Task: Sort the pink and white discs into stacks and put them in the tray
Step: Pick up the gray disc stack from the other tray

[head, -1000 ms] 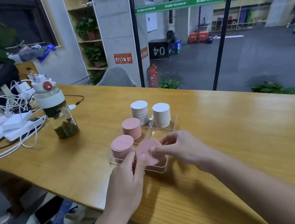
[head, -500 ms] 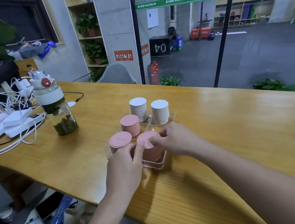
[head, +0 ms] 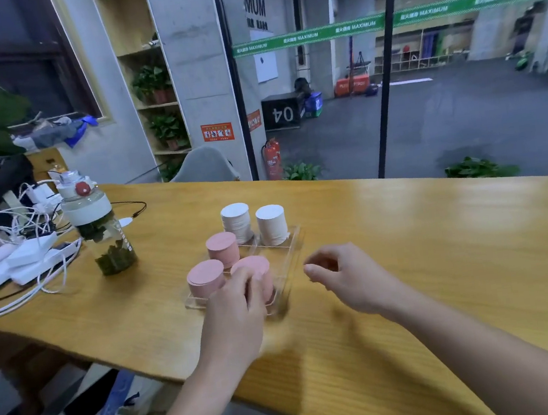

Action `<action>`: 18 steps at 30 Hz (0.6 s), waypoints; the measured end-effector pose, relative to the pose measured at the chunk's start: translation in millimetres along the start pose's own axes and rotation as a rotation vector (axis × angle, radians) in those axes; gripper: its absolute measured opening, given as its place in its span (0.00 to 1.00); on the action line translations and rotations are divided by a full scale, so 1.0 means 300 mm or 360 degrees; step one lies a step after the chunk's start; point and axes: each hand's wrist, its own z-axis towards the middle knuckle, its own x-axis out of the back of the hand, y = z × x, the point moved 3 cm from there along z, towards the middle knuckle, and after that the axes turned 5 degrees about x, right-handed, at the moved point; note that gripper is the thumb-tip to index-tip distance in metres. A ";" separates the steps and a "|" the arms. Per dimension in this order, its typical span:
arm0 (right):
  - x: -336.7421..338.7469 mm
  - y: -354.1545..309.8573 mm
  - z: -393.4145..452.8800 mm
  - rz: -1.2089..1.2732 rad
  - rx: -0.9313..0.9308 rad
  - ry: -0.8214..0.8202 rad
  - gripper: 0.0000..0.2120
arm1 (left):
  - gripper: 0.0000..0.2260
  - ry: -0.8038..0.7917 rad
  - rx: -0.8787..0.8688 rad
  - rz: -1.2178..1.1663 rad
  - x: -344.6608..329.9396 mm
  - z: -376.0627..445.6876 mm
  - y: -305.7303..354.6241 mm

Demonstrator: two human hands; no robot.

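Sorting nearly finished, last pink stack being settled.

Five stacks standing in the clear tray [head: 289, 260] on the wood surface [head: 410, 259]: two white stacks [head: 236, 222] [head: 271, 225] at the far end, three pink stacks [head: 222, 248] [head: 205, 279] [head: 256, 271] nearer. Left hand [head: 233, 312] curled round the nearest pink stack, fingers touching its side, apparently steadying it in its compartment. Right hand [head: 339, 275] just beside the tray, apart from it, fingers loosely bent, holding nothing. No loose discs visible anywhere on the surface (view partly blocked by the left hand, so not certain). Judged as all but done: only releasing the last stack left, perhaps squaring its slightly uneven edges first.
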 end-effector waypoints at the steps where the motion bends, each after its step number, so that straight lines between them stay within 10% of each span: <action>1: 0.035 0.017 -0.049 -0.0007 0.0002 0.0044 0.09 | 0.15 -0.0052 -0.0040 -0.0038 -0.032 -0.016 0.040; 18: 0.781 0.497 -0.890 -0.0132 -0.0568 0.0734 0.07 | 0.05 -0.1023 -0.0508 -0.0343 -0.981 -0.297 0.750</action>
